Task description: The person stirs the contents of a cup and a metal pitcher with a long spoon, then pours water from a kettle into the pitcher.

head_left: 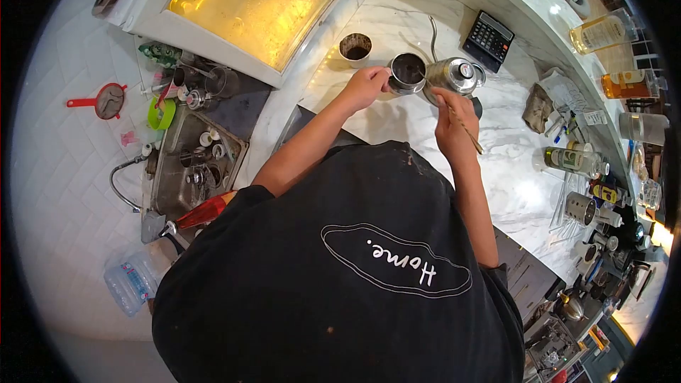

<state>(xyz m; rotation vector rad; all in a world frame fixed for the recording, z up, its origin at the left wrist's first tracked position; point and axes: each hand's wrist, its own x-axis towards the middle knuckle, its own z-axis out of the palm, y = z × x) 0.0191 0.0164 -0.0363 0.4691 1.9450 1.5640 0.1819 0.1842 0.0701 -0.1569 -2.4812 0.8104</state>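
My left hand point(369, 88) is closed on the side of a metal cup point(407, 86) that has dark contents. In my right hand point(456, 117) is a thin spoon point(469, 133), its handle slanting down to the right and its other end at the cup's rim. A steel gooseneck kettle point(456, 75) stands just right of the cup, close to my right hand. To the upper left of the cup, a second cup point(355, 47) with dark residue inside stands on the marble counter point(376, 18).
A black calculator point(488, 40) lies beyond the kettle. Right of it are a crumpled cloth point(538, 108), pens and several bottles. A glass-fronted case point(248, 7) stands at the upper left, above a sink point(172, 170) holding several items.
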